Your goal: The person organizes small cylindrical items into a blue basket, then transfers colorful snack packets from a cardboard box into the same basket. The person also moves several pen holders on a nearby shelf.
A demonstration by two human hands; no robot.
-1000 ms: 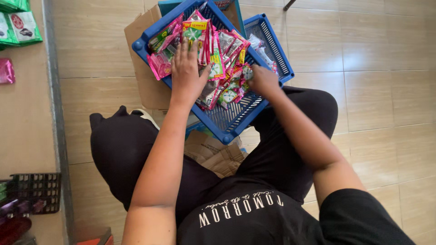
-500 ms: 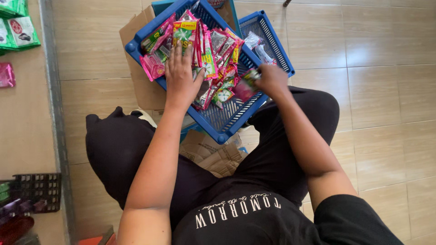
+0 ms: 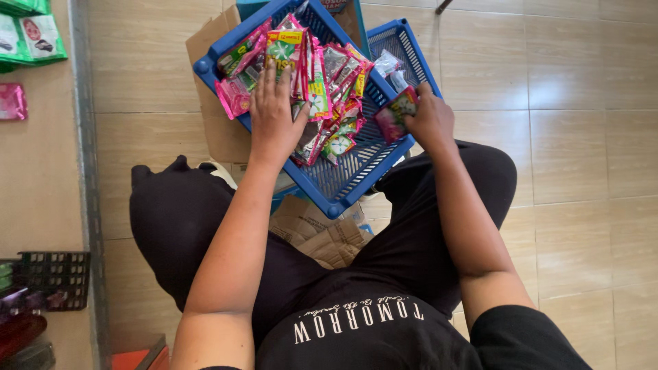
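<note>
The right hand [image 3: 430, 122] has its grip closed on a small dark red and green sachet [image 3: 395, 114], fingers curled around its near edge, holding it at the right rim of the blue plastic basket [image 3: 349, 179]. The left hand [image 3: 275, 118] lies flat and open, palm down, fingers spread over the heap of sachets [image 3: 322, 82] in that basket; it presses on them but clasps none. The heap is made of pink, red, green and yellow packets, standing and leaning against one another, filling the far part of the basket, while the near corner shows bare slotted floor. The basket sits tilted between the person's knees, resting partly on flattened cardboard [image 3: 319, 229] and a brown cardboard box [image 3: 216, 113] behind it. A second blue basket [image 3: 411, 48] lies just beyond, touching the first, with a few clear packets in it. The person sits on a beige tiled floor [image 3: 582, 137], legs apart in black trousers. At the left edge, well apart from the hands, are green packets [image 3: 34, 38], a pink packet [image 3: 11, 101] and a black slotted crate [image 3: 51, 277].
</note>
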